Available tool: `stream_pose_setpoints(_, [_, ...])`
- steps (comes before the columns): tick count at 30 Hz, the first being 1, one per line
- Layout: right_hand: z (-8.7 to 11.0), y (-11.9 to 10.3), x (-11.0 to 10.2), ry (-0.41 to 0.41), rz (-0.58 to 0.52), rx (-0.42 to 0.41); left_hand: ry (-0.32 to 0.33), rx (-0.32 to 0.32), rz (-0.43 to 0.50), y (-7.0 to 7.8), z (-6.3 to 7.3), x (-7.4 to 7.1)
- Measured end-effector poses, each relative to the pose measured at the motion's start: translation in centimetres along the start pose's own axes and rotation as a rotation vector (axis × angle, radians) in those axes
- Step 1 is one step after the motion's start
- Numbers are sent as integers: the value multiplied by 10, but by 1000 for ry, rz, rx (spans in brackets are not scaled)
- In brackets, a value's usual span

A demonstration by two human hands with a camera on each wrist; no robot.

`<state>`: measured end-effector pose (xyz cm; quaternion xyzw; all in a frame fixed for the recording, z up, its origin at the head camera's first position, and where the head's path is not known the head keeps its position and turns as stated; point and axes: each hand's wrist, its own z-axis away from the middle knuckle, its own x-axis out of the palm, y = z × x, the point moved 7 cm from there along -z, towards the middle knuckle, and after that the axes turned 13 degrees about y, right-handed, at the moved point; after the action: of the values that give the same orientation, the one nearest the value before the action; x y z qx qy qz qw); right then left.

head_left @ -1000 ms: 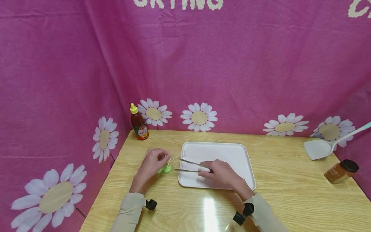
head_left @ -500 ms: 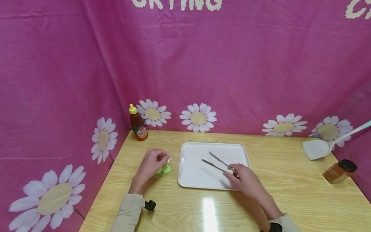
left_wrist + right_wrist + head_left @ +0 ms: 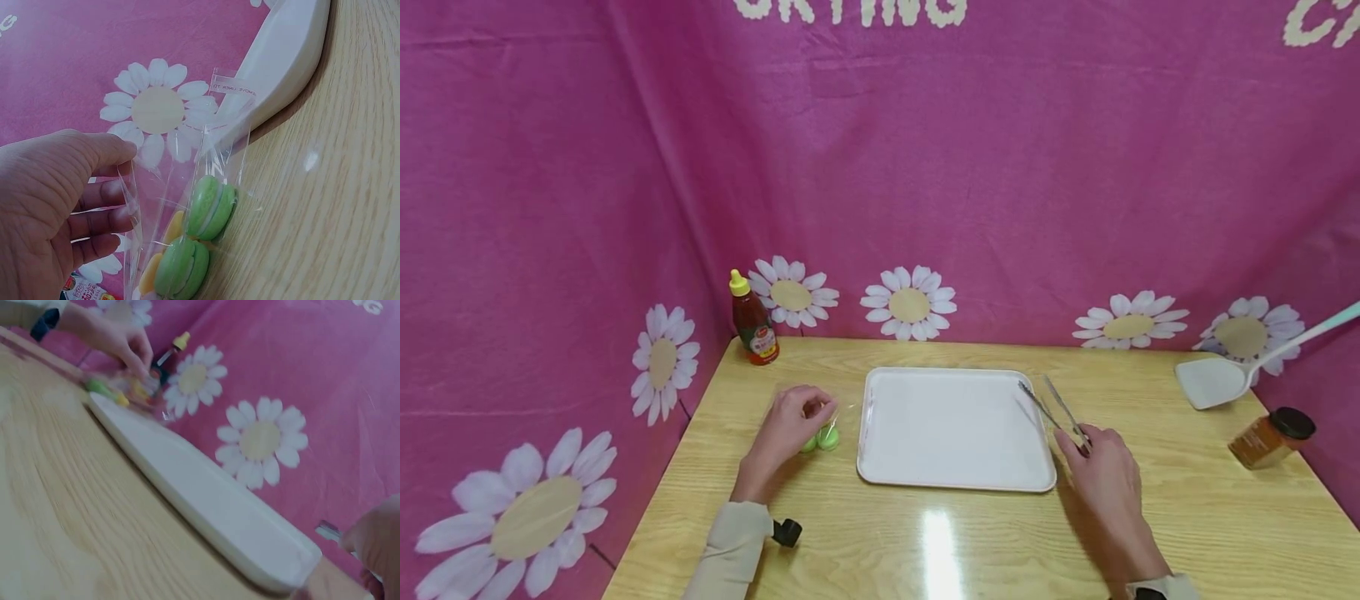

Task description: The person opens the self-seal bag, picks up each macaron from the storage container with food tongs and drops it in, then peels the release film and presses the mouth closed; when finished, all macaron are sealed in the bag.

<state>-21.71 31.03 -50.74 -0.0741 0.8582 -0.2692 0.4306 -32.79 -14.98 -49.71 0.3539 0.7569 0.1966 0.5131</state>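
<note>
In the head view my left hand (image 3: 786,427) is at the left of the table, beside the white tray. Its thumb and fingers pinch the edge of a clear plastic bag (image 3: 234,134), seen close in the left wrist view. Inside lie green macarons (image 3: 212,208) and yellow ones (image 3: 175,226), partly hidden behind the green. My right hand (image 3: 1107,477) grips metal tongs (image 3: 1063,406) near the tray's right edge. The two arms of the tongs stand apart, with nothing between their tips. The white tray (image 3: 955,429) bears nothing.
A red sauce bottle (image 3: 754,323) with a yellow cap stands at the back left corner. On the right are a white spatula (image 3: 1213,383) and a dark-lidded jar (image 3: 1270,437). A pink flowered cloth (image 3: 985,192) hangs behind the wooden table (image 3: 857,533).
My right hand has carried the tongs rightward, from the tray's left edge near the bag, across the tray to its right edge. The left hand stays at the bag.
</note>
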Motion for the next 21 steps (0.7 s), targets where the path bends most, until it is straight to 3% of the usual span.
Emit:
stream_pose_setpoints(6, [-2, 35, 5, 25, 79, 109, 1, -3, 7, -1, 1, 0])
stream_pose_setpoints(11, [-6, 49, 6, 56, 101, 136, -6, -8, 8, -2, 2, 0])
stream_pose_setpoints(21, [-16, 52, 13, -64, 139, 161, -19, -33, -3, -2, 1, 1])
